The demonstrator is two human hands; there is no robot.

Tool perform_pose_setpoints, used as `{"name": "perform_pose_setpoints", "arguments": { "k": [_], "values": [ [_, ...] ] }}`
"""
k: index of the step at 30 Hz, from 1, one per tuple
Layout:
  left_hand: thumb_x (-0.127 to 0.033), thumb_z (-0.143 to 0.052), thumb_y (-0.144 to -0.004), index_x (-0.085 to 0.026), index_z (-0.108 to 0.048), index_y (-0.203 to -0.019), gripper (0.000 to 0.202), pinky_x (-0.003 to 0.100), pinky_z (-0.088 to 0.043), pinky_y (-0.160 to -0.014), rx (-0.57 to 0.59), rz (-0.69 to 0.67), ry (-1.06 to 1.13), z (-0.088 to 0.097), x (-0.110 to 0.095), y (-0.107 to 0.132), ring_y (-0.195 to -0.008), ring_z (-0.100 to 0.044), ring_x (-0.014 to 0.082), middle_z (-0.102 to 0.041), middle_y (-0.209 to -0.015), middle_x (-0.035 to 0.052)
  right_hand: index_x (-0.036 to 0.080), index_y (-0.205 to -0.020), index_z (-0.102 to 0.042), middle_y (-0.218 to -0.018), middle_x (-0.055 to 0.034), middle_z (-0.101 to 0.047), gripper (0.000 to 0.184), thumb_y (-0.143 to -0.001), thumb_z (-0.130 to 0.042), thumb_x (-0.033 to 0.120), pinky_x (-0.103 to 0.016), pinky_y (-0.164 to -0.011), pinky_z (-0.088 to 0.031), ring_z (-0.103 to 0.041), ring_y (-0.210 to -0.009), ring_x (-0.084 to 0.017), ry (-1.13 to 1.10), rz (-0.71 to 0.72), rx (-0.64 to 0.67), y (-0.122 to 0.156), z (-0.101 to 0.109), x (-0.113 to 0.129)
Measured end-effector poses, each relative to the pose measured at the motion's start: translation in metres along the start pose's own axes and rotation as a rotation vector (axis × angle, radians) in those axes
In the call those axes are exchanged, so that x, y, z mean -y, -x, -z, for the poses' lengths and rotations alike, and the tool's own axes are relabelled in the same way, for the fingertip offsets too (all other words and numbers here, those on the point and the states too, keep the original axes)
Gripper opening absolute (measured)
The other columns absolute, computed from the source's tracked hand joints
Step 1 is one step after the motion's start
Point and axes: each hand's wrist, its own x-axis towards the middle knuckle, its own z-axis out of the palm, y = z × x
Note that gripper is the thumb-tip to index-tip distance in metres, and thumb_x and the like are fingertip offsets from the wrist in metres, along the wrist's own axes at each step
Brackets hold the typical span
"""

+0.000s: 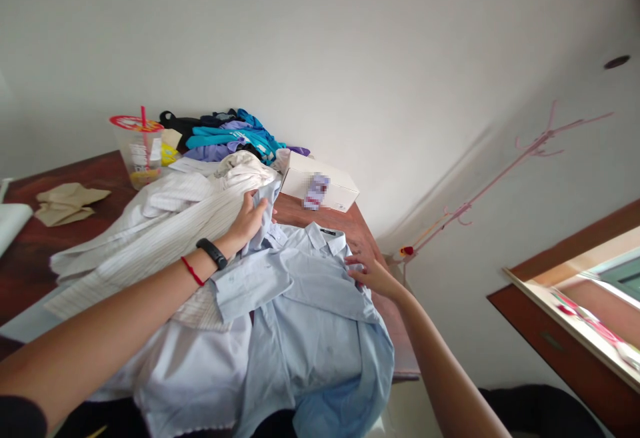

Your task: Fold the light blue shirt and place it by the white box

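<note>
A light blue collared shirt (pixel 305 311) lies spread on the dark wooden table (pixel 30 271), its lower part hanging over the near edge. My left hand (pixel 250 219), with a black band and a red string at the wrist, is closed on a fold of the blue shirt's fabric near its left shoulder. My right hand (pixel 367 270) rests on the shirt's right shoulder with fingers curled on the cloth. A white striped shirt (pixel 165 225) lies crumpled to the left, partly under the blue one.
A plastic cup (pixel 140 151) with a red straw stands at the back left. A pile of teal, purple and black clothes (pixel 230 135) and a white box (pixel 320 185) lie behind. A tan cloth (pixel 67 201) is at left. A pink coat stand (pixel 500 175) stands at right.
</note>
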Motion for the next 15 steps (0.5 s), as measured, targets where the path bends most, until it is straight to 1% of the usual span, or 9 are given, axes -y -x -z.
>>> {"name": "perform_pose_setpoints", "arguments": {
  "k": [1,2,5,7,10,13,15],
  "values": [
    [-0.033,-0.053,-0.102,-0.023,-0.034,-0.126,0.033,0.024,-0.053,-0.055,0.002,0.001,0.0,0.0,-0.001,0.0,-0.052,-0.063,0.0129,-0.067,-0.079,-0.001,0.016,-0.122,-0.069,-0.105,-0.0082,-0.074,0.047,-0.081,-0.069,0.037,-0.028,-0.057,-0.052,-0.062,-0.059,-0.013,-0.021,-0.003,0.036,-0.004,0.0,0.0],
    [-0.033,-0.052,-0.102,-0.023,-0.034,-0.126,0.032,0.025,-0.054,-0.055,0.002,0.003,0.001,0.0,-0.001,0.001,-0.052,-0.063,0.0129,-0.067,-0.079,-0.0008,0.016,-0.122,-0.07,-0.106,-0.0084,-0.073,0.048,-0.079,-0.072,0.038,-0.027,-0.057,-0.052,-0.062,-0.061,-0.013,-0.024,0.0,0.06,-0.006,0.0,0.0],
    [-0.033,-0.052,-0.102,-0.023,-0.034,-0.127,0.033,0.025,-0.054,-0.056,0.001,0.015,0.005,-0.001,-0.002,0.001,-0.055,-0.065,0.0143,-0.068,-0.081,0.0014,0.016,-0.115,-0.075,-0.09,-0.005,-0.072,0.046,-0.076,-0.078,0.04,-0.028,-0.063,-0.051,-0.062,-0.069,-0.015,0.048,0.06,0.077,-0.01,0.004,-0.002],
    [-0.034,-0.052,-0.102,-0.023,-0.034,-0.128,0.033,0.025,-0.054,-0.055,0.003,0.022,0.007,0.0,-0.002,0.001,-0.057,-0.066,0.0152,-0.069,-0.083,0.0023,0.017,-0.111,-0.079,-0.082,-0.0029,-0.069,0.042,-0.079,-0.077,0.044,-0.028,-0.066,-0.049,-0.059,-0.069,-0.015,0.107,0.1,0.09,-0.01,0.007,-0.003],
    [-0.035,-0.051,-0.103,-0.024,-0.034,-0.129,0.033,0.026,-0.053,-0.055,0.008,0.025,0.007,0.0,0.0,0.0,-0.057,-0.067,0.0153,-0.069,-0.083,0.0024,0.02,-0.11,-0.08,-0.076,-0.0013,-0.067,0.04,-0.085,-0.071,0.049,-0.028,-0.064,-0.046,-0.055,-0.065,-0.014,0.154,0.122,0.124,-0.007,0.014,-0.003],
    [-0.035,-0.05,-0.104,-0.024,-0.035,-0.128,0.031,0.026,-0.053,-0.055,0.01,0.023,0.002,0.0,0.0,0.001,-0.056,-0.066,0.0152,-0.069,-0.084,0.0026,0.02,-0.111,-0.081,-0.075,-0.0018,-0.068,0.041,-0.086,-0.07,0.051,-0.029,-0.067,-0.047,-0.057,-0.069,-0.016,0.15,0.145,0.139,-0.003,0.019,0.002],
    [-0.036,-0.052,-0.103,-0.024,-0.035,-0.127,0.032,0.026,-0.053,-0.055,0.011,0.022,-0.003,0.0,0.0,0.001,-0.056,-0.066,0.0149,-0.07,-0.084,0.0024,0.02,-0.111,-0.081,-0.078,-0.0038,-0.071,0.042,-0.085,-0.071,0.052,-0.031,-0.07,-0.05,-0.061,-0.072,-0.018,0.15,0.133,0.151,0.0,0.021,0.006]
  ]
}}
